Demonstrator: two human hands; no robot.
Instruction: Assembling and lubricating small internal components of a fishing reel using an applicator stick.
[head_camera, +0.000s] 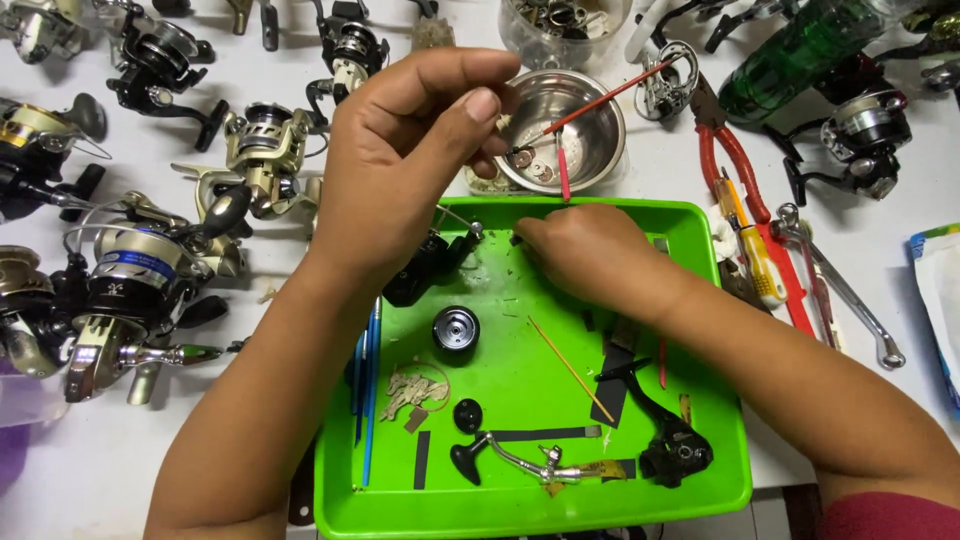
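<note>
My left hand (420, 150) is raised over the far left corner of a green tray (700, 215), beside a steel bowl (590, 125). Its thumb and fingertips are pinched on a small pale part. My right hand (590, 255) rests knuckles-up on the tray's far middle with its fingertips pressed down; what they touch is hidden. A black reel body (425, 265) lies just below my left hand. A black and silver spool (456, 328), a crank handle (520, 462) and a black side piece (670, 440) lie in the tray.
Several fishing reels (140, 275) crowd the white table on the left. A red-handled brush (610, 95) leans in the bowl. Red pliers (735, 160), a yellow screwdriver (755, 250) and a wrench (845, 295) lie right of the tray; a green bottle (790, 55) lies behind.
</note>
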